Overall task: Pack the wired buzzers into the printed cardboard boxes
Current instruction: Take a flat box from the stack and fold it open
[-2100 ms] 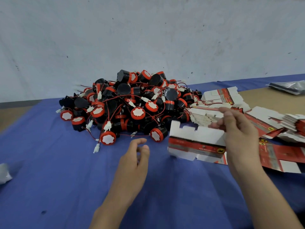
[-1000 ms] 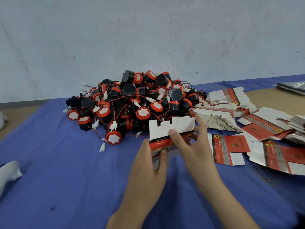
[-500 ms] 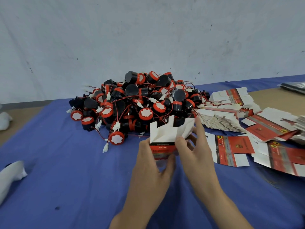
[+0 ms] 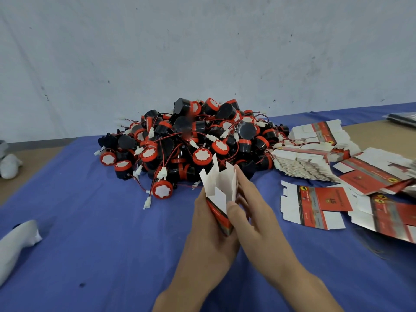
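A big heap of black and red wired buzzers lies on the blue cloth against the wall. In front of it I hold one printed cardboard box upright, its white flaps open at the top and its red printed side facing down. My left hand grips it from the left and below. My right hand holds it from the right, thumb on the near face, fingers behind. Inside the box nothing can be seen.
Flat printed box blanks lie to the right, with a stacked bundle behind them and more blanks toward the right edge. White cloth lumps sit at the left. The blue cloth covers a tan table.
My right hand carried a flat blank from the right to the middle, my left hand joined it, and the blank has been squeezed open into an upright box shape.
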`<move>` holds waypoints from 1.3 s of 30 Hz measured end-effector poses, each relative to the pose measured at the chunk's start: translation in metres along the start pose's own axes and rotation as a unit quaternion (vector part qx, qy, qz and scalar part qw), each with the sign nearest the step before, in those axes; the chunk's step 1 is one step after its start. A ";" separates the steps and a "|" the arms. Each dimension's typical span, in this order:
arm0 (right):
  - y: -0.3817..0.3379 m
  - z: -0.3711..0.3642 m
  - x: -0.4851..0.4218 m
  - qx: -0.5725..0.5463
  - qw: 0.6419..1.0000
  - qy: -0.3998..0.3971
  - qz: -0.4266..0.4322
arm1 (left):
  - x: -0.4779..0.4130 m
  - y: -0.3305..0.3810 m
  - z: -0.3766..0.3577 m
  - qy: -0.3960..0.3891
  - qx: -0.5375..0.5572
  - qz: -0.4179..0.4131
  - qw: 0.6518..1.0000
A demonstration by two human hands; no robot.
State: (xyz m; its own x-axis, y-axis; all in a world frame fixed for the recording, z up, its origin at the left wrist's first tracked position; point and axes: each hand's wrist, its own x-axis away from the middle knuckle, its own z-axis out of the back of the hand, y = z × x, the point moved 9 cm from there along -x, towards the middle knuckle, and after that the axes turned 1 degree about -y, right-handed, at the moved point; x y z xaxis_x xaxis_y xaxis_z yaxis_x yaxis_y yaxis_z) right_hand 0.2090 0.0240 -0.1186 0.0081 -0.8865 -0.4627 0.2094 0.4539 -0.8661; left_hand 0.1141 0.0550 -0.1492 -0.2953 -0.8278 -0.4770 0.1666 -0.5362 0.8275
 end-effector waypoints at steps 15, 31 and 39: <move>-0.001 0.003 -0.003 -0.025 0.999 0.017 0.014 | -0.001 0.018 0.018 0.070 0.065 0.009 0.995; 0.020 0.002 0.005 -0.319 0.905 -0.049 -0.279 | 0.004 0.022 0.005 -0.135 0.407 0.191 0.883; 0.013 0.005 -0.003 -0.297 0.938 0.009 -0.180 | -0.003 0.006 0.025 -0.048 0.151 0.149 0.976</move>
State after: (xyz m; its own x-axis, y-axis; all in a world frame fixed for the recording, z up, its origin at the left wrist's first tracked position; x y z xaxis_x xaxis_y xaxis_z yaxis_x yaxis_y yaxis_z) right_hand 0.2160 0.0319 -0.1274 0.0233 -0.9927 -0.1184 -0.3870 0.1003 -0.9166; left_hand 0.0926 0.0581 -0.1357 -0.3649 -0.9125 -0.1848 -0.0232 -0.1895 0.9816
